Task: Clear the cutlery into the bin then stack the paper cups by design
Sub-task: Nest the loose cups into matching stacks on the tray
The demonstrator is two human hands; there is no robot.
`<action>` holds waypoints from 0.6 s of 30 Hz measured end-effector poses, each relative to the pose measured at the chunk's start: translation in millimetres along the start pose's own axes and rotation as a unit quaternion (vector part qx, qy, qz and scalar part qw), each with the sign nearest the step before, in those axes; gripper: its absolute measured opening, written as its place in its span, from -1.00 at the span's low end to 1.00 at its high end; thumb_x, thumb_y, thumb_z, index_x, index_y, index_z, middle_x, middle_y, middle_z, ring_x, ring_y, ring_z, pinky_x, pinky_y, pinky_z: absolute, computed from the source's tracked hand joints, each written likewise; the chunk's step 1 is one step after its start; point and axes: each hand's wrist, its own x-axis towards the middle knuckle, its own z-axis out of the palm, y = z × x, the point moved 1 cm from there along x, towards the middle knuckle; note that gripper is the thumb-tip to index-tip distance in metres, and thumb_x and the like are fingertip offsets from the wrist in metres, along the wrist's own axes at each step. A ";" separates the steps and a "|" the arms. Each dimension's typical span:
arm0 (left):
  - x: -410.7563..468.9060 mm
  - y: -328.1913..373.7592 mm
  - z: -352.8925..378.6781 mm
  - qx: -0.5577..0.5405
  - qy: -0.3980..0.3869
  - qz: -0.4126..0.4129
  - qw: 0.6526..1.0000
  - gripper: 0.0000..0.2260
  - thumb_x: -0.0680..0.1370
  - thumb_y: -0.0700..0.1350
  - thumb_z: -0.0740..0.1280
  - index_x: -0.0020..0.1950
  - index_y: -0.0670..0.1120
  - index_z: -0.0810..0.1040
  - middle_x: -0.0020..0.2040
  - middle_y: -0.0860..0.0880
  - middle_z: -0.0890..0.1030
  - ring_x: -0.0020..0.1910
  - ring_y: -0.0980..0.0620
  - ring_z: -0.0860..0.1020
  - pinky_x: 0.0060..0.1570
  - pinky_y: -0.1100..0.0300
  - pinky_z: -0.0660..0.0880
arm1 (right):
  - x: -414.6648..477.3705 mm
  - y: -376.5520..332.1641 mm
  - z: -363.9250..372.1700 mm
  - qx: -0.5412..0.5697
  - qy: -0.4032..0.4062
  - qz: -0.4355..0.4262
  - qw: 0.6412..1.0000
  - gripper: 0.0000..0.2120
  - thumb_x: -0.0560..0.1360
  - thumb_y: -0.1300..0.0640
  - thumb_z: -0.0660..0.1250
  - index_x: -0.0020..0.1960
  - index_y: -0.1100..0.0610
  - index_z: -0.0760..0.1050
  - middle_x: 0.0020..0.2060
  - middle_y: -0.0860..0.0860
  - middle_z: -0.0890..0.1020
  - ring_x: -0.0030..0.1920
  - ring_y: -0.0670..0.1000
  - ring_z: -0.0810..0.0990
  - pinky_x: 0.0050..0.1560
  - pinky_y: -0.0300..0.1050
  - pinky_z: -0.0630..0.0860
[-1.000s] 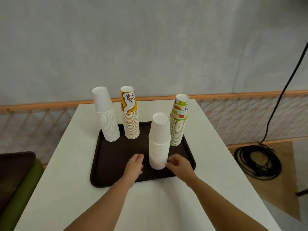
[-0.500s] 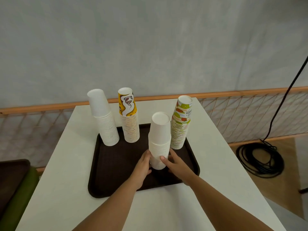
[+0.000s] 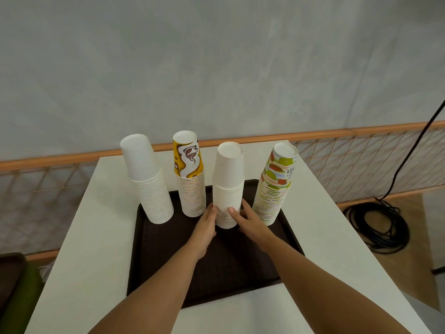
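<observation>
Four upside-down stacks of paper cups stand in a row on a dark brown tray. From the left: a plain white stack, a yellow stack with a coffee-swirl print, a second plain white stack, and a stack with green and orange fruit print. My left hand and my right hand clasp the base of the second white stack from both sides. No cutlery or bin is in view.
The tray lies on a white table that ends at a wooden rail with netting before a grey wall. A coiled black cable lies on the floor at right. A green and brown seat shows at lower left.
Both hands closed in on the white stack near the tray's front and slid it back, so it now stands in line with the other three stacks.
</observation>
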 end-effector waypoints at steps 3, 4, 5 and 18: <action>11.6 0.3 -0.3 0.003 -0.004 0.008 1.000 -0.55 0.63 0.08 0.06 0.52 0.13 0.08 0.52 -0.01 0.19 0.49 -0.06 0.21 0.41 -0.02 0.22 | 12.7 0.3 0.8 0.009 0.015 0.003 1.000 -0.34 0.53 -0.14 0.22 0.53 -0.04 0.01 0.45 -0.03 0.29 0.44 0.04 0.29 0.41 0.04 0.29; 14.9 -0.1 -0.6 0.002 -0.004 0.012 1.000 -0.56 0.64 0.05 0.06 0.52 0.13 0.08 0.52 0.00 0.20 0.49 -0.06 0.21 0.42 -0.01 0.21 | 16.3 0.5 1.3 0.013 0.021 0.006 1.000 -0.34 0.53 -0.14 0.21 0.53 -0.04 0.00 0.46 -0.03 0.28 0.45 0.04 0.28 0.42 0.05 0.28; 17.9 -0.7 -0.9 0.003 -0.005 0.014 1.000 -0.56 0.64 0.03 0.07 0.52 0.14 0.08 0.51 0.00 0.21 0.48 -0.05 0.22 0.43 -0.01 0.21 | 19.7 0.8 1.5 0.016 0.026 0.008 0.999 -0.33 0.53 -0.15 0.21 0.53 -0.04 0.00 0.47 -0.03 0.27 0.45 0.04 0.26 0.43 0.05 0.27; 37.7 1.6 -1.7 0.029 0.000 0.040 0.999 -0.54 0.62 0.04 0.14 0.51 0.17 0.10 0.51 0.05 0.20 0.49 -0.02 0.19 0.47 -0.10 0.14 | 45.3 2.1 0.3 0.023 0.031 0.015 0.999 -0.32 0.53 -0.20 0.18 0.53 -0.07 -0.02 0.49 -0.03 0.23 0.48 0.06 0.22 0.46 0.09 0.21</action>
